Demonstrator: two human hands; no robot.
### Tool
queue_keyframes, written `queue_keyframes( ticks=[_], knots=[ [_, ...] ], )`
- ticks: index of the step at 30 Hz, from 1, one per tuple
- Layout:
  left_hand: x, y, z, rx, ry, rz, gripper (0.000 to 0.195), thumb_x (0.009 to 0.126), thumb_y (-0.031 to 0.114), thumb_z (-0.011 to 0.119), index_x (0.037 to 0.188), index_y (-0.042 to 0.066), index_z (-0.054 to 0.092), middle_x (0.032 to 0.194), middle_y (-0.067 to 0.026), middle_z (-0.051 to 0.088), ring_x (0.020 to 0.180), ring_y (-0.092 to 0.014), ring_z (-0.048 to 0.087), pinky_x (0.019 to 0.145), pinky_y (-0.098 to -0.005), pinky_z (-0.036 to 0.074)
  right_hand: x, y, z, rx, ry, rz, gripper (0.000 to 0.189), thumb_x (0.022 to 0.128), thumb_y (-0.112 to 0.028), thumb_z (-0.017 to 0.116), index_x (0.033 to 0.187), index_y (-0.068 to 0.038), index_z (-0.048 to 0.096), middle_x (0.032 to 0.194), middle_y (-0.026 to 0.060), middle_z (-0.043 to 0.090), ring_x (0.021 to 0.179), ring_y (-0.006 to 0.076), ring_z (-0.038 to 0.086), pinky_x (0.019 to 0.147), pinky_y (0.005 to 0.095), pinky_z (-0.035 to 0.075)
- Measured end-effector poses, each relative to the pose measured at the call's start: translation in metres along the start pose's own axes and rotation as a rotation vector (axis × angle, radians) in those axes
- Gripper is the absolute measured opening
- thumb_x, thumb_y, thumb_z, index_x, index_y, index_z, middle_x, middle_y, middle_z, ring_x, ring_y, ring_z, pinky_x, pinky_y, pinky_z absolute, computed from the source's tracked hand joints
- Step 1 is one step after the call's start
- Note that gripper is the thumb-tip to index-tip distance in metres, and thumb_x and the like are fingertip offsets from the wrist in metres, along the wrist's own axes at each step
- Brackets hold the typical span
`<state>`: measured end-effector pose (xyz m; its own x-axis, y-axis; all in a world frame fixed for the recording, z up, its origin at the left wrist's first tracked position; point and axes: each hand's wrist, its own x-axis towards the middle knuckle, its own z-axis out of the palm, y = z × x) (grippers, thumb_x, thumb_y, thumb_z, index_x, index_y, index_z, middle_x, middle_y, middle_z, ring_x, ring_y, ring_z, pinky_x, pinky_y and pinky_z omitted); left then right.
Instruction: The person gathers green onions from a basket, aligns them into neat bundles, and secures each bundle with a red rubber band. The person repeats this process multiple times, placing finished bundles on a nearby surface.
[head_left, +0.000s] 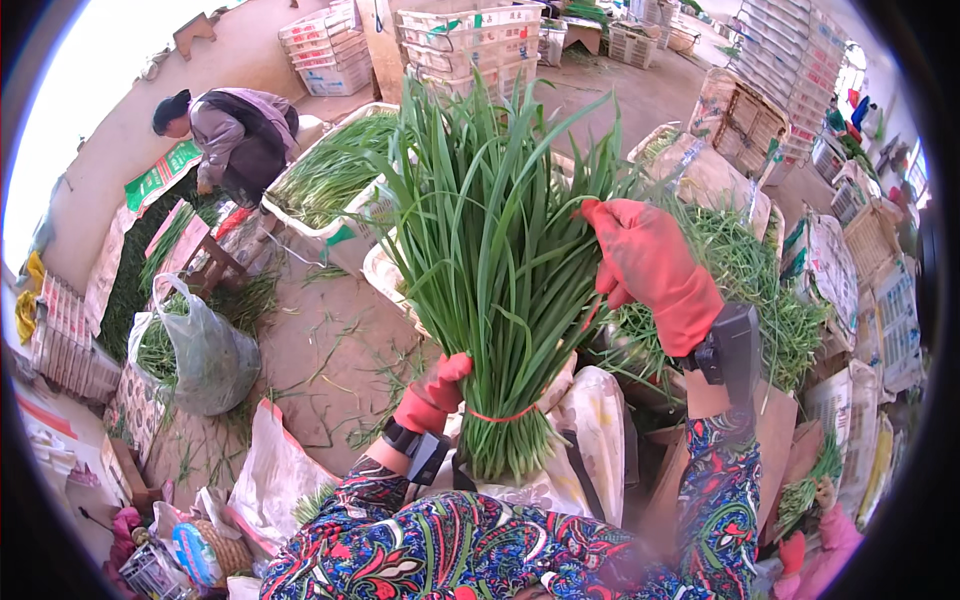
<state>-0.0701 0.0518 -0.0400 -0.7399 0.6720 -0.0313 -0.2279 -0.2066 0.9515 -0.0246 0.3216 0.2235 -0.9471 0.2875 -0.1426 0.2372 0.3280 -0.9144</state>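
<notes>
A large bunch of long green leaves, apparently garlic chives (487, 255), stands upright before me with its leaf tips fanned out. An orange-red band (501, 417) circles it low down, above the pale cut ends. My left hand (436, 388), in a red rubber glove, grips the bunch's left side just above the band. At the upper right of the leaves is my right hand (646, 262), also red-gloved, its fingertips pinched at a leaf. Below it, a thin red strand (590, 315) runs along the bunch's right side.
A white crate of greens (330, 221) stands ahead left, near a stooping person (232, 139). On the left floor sits a plastic bag of greens (202, 352). Loose greens (757, 292) are heaped at right. Another person's red glove (790, 555) shows bottom right. Stacked crates (469, 45) stand behind.
</notes>
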Motion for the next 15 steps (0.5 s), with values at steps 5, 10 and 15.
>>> queue_keyframes(
  ticks=[5,10,15],
  knots=[
    [0.017,0.026,-0.006,0.071,0.092,0.103,0.073,0.088,0.06,0.053,0.124,-0.004,0.055,0.116,-0.0073,0.06,0.105,-0.02,0.058,0.097,-0.0364,0.046,0.001,0.013,-0.01,0.25,-0.024,-0.027,0.032,0.098,-0.029,0.05,0.105,-0.003,0.066,0.055,0.0081,0.06,0.038,0.0167,0.056,0.038,0.0276,0.045],
    [0.015,0.077,-0.028,0.508,0.17,0.28,0.06,0.089,0.052,0.056,0.119,0.0,0.061,0.119,-0.0099,0.064,0.103,-0.023,0.062,0.092,-0.0363,0.049,0.007,0.032,0.006,0.406,-0.101,-0.305,0.035,0.1,-0.028,0.049,0.114,-0.001,0.067,0.093,0.0092,0.07,0.082,0.0137,0.066,0.073,0.0274,0.054],
    [-0.006,0.135,-0.042,0.73,0.03,0.195,0.052,0.093,0.049,0.051,0.116,0.005,0.065,0.12,-0.0115,0.065,0.102,-0.024,0.063,0.095,-0.0382,0.044,0.019,0.075,0.06,1.001,-0.199,-0.28,0.03,0.099,-0.024,0.05,0.115,-0.002,0.063,0.112,0.0086,0.066,0.105,0.0229,0.063,0.081,0.0311,0.052]
  ],
)
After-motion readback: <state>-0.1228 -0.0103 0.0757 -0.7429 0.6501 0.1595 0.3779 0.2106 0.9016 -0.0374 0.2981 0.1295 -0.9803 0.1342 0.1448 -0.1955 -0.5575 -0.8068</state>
